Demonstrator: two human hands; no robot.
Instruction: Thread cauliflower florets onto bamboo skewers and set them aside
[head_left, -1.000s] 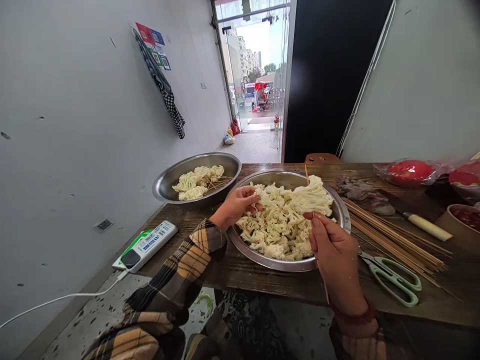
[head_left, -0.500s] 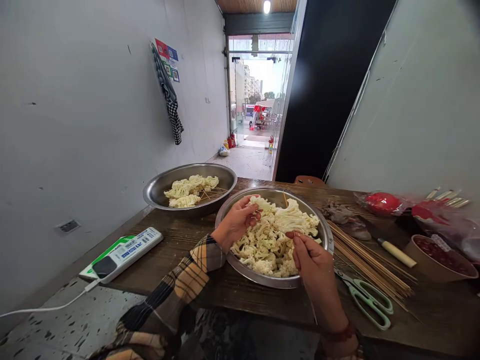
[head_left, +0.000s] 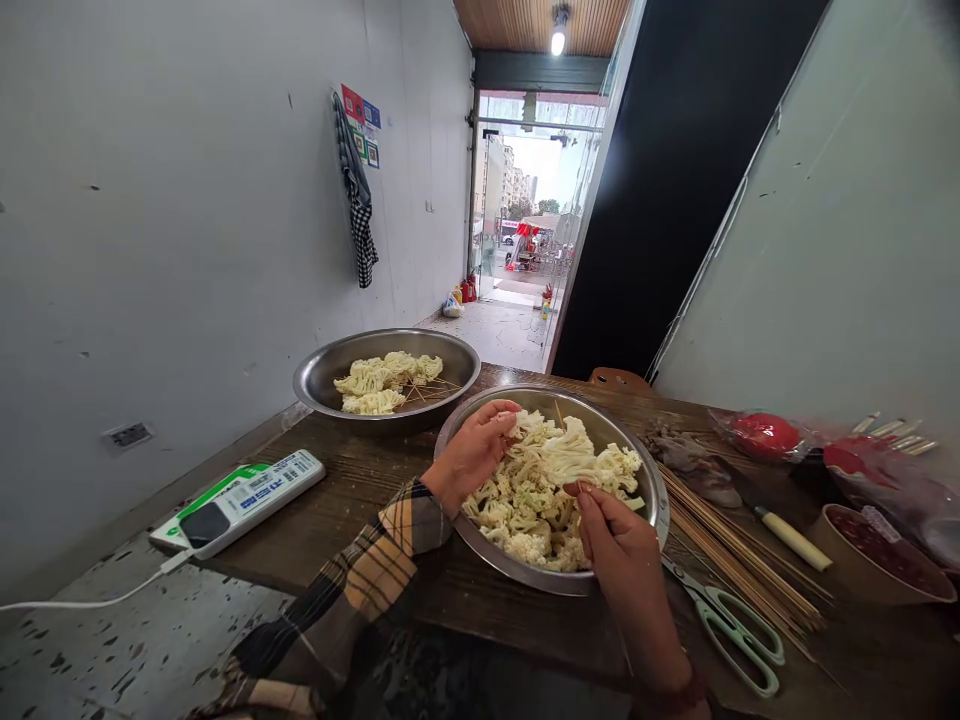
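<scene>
A steel basin (head_left: pixel 517 572) full of cauliflower florets (head_left: pixel 536 500) stands in front of me. My left hand (head_left: pixel 476 450) is over its left side, fingers curled on a piece of cauliflower (head_left: pixel 527 428) at the fingertips. Above the right part of the basin, my right hand (head_left: pixel 619 535) pinches a thin bamboo skewer (head_left: pixel 624 650), whose lower end shows below the palm; its tip is hard to make out. A short length of another stick (head_left: pixel 559 413) pokes up among the florets near the back rim.
A second steel basin (head_left: pixel 315 388) at the back left holds skewered cauliflower (head_left: pixel 386 378). To the right lie a bundle of skewers (head_left: pixel 739 545), green-handled scissors (head_left: pixel 739 635), a knife (head_left: pixel 793 535) and a tub of red stuff (head_left: pixel 885 575). A charging white device (head_left: pixel 259 500) is at left.
The view has tilted slightly upward and shifted left. My left hand has turned a little, its fingers straighter on the cauliflower. My right hand keeps its pinch and has moved only slightly.
</scene>
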